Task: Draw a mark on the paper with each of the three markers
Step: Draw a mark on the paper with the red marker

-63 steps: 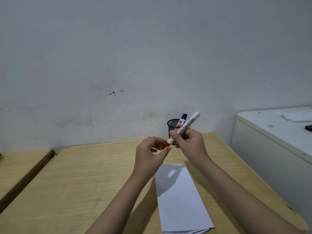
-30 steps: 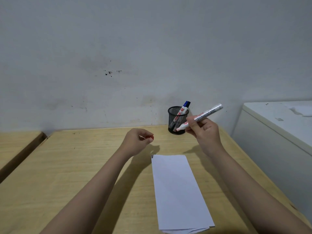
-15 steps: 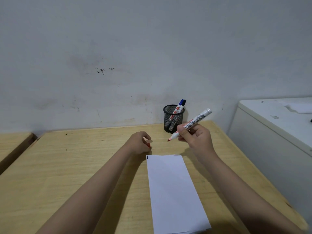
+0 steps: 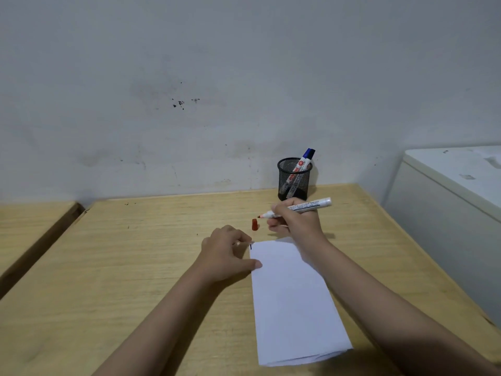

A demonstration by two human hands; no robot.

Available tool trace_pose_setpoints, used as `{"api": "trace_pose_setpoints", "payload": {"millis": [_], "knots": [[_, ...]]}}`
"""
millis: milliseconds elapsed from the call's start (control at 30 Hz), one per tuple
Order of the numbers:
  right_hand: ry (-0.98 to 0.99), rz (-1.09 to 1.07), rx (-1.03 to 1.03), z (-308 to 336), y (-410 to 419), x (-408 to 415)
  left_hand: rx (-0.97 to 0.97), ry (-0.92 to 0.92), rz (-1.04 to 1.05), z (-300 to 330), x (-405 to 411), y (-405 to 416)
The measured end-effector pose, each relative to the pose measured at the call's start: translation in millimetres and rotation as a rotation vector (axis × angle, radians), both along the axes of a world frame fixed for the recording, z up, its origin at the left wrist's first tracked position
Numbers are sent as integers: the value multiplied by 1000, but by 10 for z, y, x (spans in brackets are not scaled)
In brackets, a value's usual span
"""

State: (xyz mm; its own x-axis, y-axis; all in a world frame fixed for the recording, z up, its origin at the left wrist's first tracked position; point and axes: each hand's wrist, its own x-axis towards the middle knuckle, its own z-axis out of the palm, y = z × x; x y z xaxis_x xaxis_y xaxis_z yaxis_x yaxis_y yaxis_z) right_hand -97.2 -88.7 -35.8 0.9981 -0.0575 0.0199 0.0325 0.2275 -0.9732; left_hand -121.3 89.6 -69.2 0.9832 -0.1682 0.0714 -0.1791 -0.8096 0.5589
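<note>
A folded white paper [image 4: 292,299] lies on the wooden desk [image 4: 151,267], with a short dark mark at its far left corner. My right hand [image 4: 295,221] holds an uncapped red marker [image 4: 306,207] just beyond the paper's far edge, tip pointing left and above the desk. The red cap [image 4: 254,224] stands on the desk near that tip. My left hand [image 4: 227,253] rests at the paper's far left edge, thumb on the sheet. A black mesh cup [image 4: 294,179] at the wall holds a blue-capped marker [image 4: 303,161] and another marker.
A white cabinet [image 4: 447,202] stands against the desk's right side. A second wooden desk [image 4: 29,226] sits to the left across a narrow gap. The grey wall runs right behind the cup.
My left hand has put the red cap down on the desk and moved onto the paper's edge. My right hand has lowered the uncapped marker toward the paper.
</note>
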Motion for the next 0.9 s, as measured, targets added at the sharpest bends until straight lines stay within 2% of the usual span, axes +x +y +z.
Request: {"api": "trace_pose_setpoints", "payload": {"millis": [100,200,600,900], "knots": [[101,-18,-107,-179,97,31,50,-34,-7,-63,9,22],[88,-52,-179,-359,132,14,39,-56,9,-141,19,56],[11,-66,-204,-527,125,30,113,-99,-12,-165,43,101],[-47,-32,-257,-567,133,37,20,-74,29,-162,89,91]]}}
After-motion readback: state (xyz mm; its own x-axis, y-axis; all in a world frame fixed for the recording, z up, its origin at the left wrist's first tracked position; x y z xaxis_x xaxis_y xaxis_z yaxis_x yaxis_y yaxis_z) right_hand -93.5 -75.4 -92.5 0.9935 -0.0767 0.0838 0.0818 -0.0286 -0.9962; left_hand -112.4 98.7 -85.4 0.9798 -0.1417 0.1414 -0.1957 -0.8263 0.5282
